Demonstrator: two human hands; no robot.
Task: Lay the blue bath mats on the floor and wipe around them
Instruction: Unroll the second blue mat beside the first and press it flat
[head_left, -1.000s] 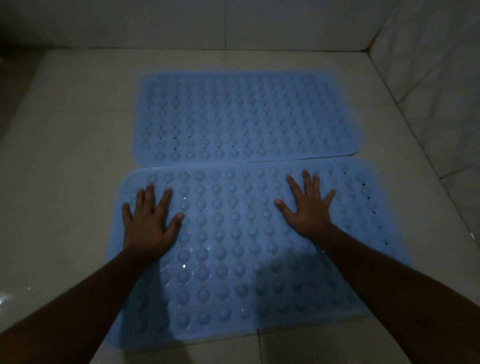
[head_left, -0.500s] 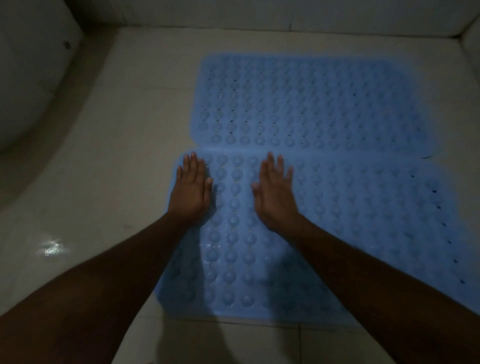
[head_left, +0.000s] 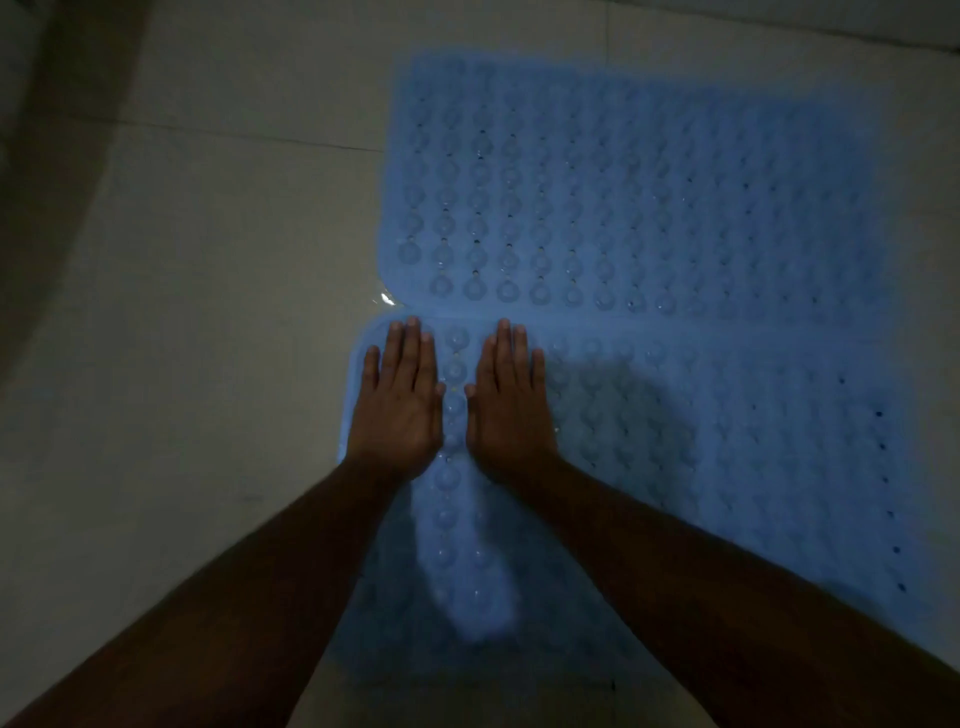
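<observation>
Two blue bath mats with rows of round suction cups lie flat on the pale tiled floor, edge to edge. The far mat (head_left: 649, 182) fills the upper right. The near mat (head_left: 753, 441) lies below it. Both my hands press palm-down on the near mat's far left corner, side by side. My left hand (head_left: 400, 405) lies at the mat's left edge, fingers straight and close together. My right hand (head_left: 511, 405) lies just to its right, thumbs almost touching. Neither hand holds anything.
Pale floor tiles (head_left: 208, 312) spread to the left of the mats, with a small wet glint (head_left: 385, 298) where the two mats meet. A dark shadowed strip (head_left: 57, 130) runs along the upper left. The scene is dim.
My right hand has slid left across the near mat to lie beside my left hand at the far left corner. The camera has swung left and closer.
</observation>
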